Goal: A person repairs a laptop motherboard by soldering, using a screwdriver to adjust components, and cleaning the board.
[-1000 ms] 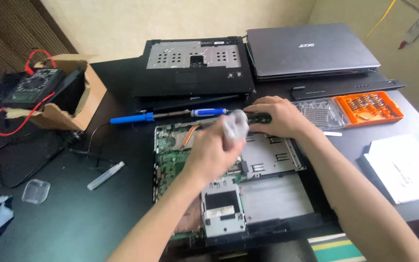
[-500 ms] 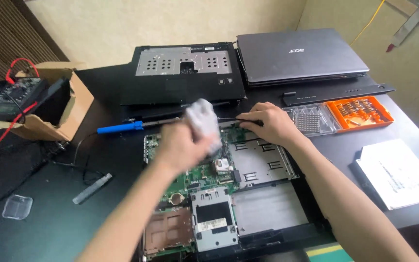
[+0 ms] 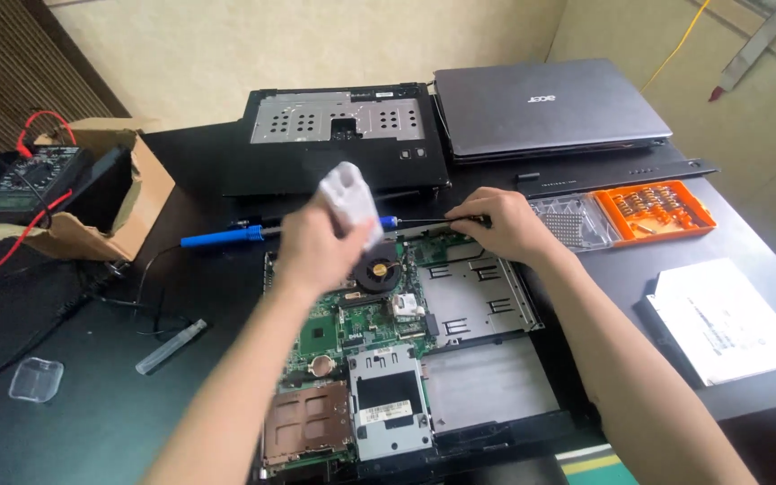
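An opened laptop base point(image 3: 478, 296) with a bare green circuit board and a round black fan point(image 3: 377, 268) lies in front of me on the dark table. My left hand point(image 3: 316, 247) holds a small white-grey plastic part point(image 3: 349, 195) lifted above the board's upper left. My right hand point(image 3: 500, 224) rests at the board's top edge, fingers closed on a slim black-shafted screwdriver point(image 3: 424, 222) lying along that edge.
A blue-handled soldering iron point(image 3: 222, 236) lies left of the board. Behind are a removed black laptop cover point(image 3: 343, 135) and a closed grey laptop point(image 3: 541, 108). An orange bit case point(image 3: 662, 208), a white-labelled drive point(image 3: 725, 319), and a cardboard box holding a multimeter point(image 3: 33, 180) surround the work.
My left hand has lifted the white part up and leftwards off the board, uncovering the fan. My right hand stays at the top edge.
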